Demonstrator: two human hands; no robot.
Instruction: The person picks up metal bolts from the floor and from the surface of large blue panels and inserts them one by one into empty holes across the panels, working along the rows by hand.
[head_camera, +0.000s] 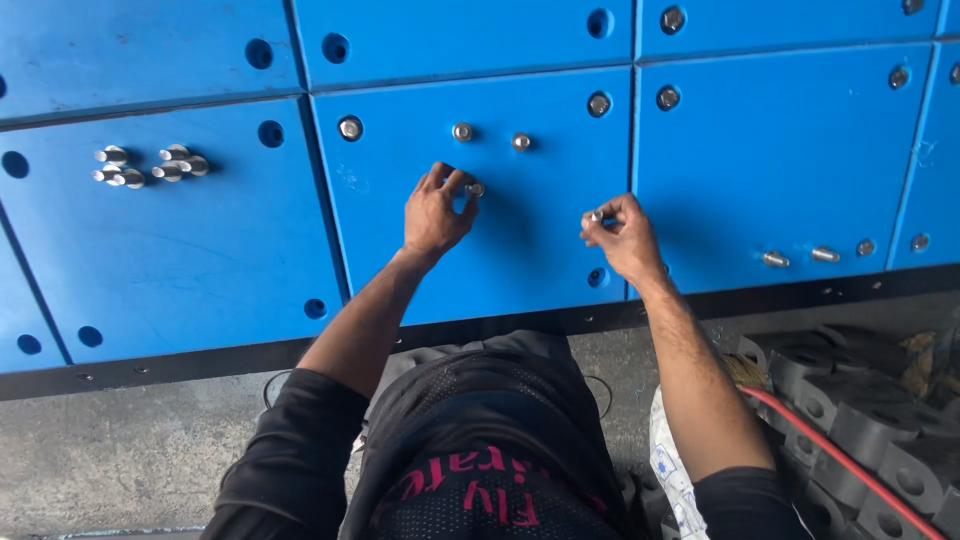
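Blue panels (200, 260) lie flat in front of me, with round holes along their edges. My left hand (435, 212) pinches a small steel bolt (475, 188) standing on the middle panel. My right hand (622, 238) holds another small steel bolt (595, 216) between thumb and fingers, just above the same panel near its right edge. Two more bolts (463, 131) stand upright a little beyond my left hand.
A cluster of loose bolts (150, 166) lies on the left panel. More bolts (800, 257) rest on the right panel. Grey metal clamp parts (860, 420) and a red hose (840, 450) are piled at lower right on the concrete floor (120, 450).
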